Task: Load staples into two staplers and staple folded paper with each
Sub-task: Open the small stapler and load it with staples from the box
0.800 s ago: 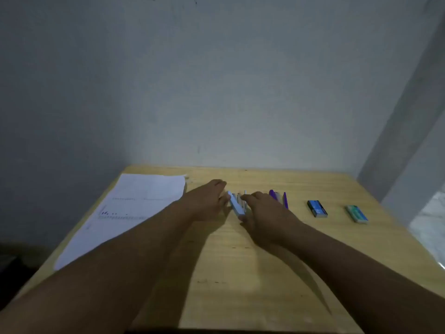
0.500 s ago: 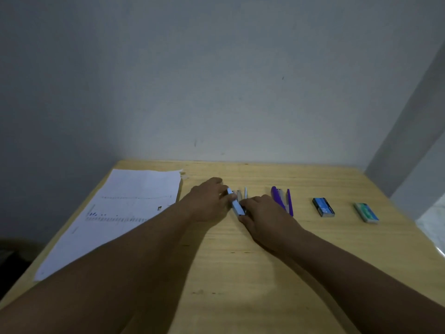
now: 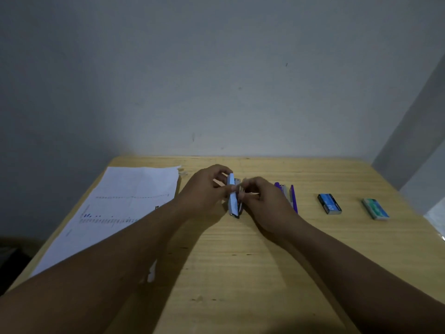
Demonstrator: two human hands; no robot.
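From the head view we record a wooden table (image 3: pixel 240 273) set against a plain grey wall (image 3: pixel 216 68), with both bare forearms reaching forward over it. The left hand (image 3: pixel 204 191) has its fingers and thumb curled round a light blue stapler (image 3: pixel 233 196), which stands on its edge on the table between the two hands, its long side running away from the person. The right hand (image 3: pixel 262 201) meets the same stapler from the other side, its fingers bent and pinching at the metal part of it; the exact contact is small and slightly blurred, so we cannot tell which part is held. Just beyond the right hand's knuckles, on its outer side, lies a purple stapler (image 3: pixel 286 194), apparently opened flat, touching neither hand. Farther out on that side we note a dark blue staple box (image 3: pixel 329 203), and past it a green staple box (image 3: pixel 375 209), well apart from each other. On the outer side of the left hand lies a printed sheet of paper (image 3: pixel 125 208), flat, partly covered by the left forearm.
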